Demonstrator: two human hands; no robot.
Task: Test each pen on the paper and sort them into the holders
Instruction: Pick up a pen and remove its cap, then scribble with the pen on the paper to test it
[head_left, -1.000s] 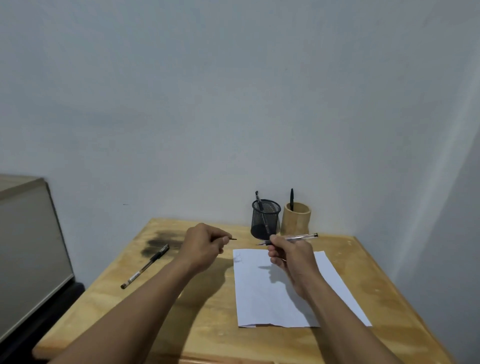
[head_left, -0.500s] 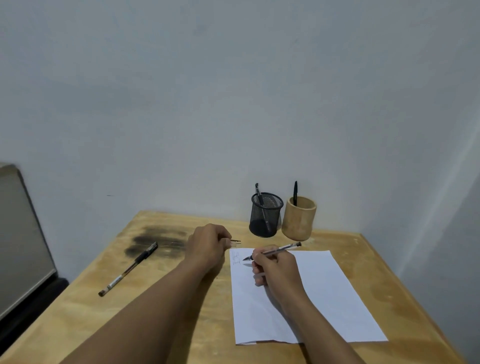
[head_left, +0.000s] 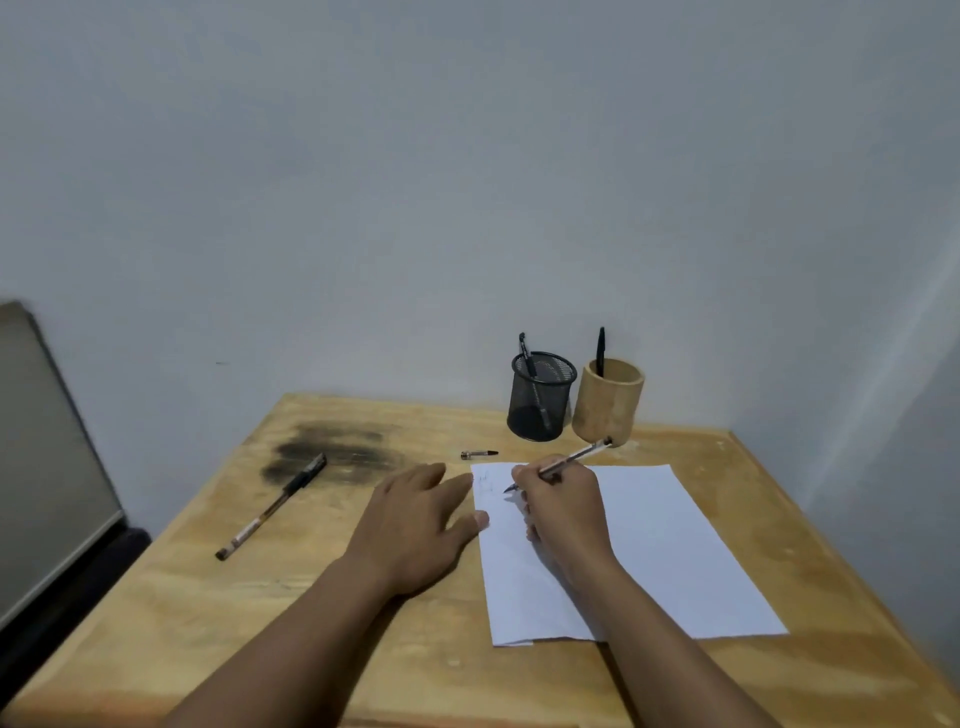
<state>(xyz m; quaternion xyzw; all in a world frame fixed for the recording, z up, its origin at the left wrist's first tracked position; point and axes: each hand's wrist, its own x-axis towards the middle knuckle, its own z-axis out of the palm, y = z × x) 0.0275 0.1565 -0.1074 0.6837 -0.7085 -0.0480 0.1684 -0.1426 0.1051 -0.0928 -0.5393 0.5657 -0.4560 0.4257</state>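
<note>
My right hand (head_left: 563, 506) grips an uncapped clear pen (head_left: 571, 459), its tip touching the top left corner of the white paper (head_left: 654, 540) near faint scribbles. My left hand (head_left: 421, 519) lies flat and open on the table, fingertips on the paper's left edge. The pen's small cap (head_left: 478, 454) lies on the wood just beyond the paper. A capped black pen (head_left: 272, 505) lies to the left. At the back stand a black mesh holder (head_left: 542, 397) and a bamboo holder (head_left: 609, 401), each with one pen in it.
The wooden table (head_left: 260, 613) has a dark smudge (head_left: 332, 452) at its back left. A grey wall runs close behind the holders and along the right side. A grey panel (head_left: 47, 452) stands off the table's left edge.
My left hand let go of the cap, which now lies on the table, and flattened beside the paper. My right hand lowered the pen tip onto the paper. The view tilted down.
</note>
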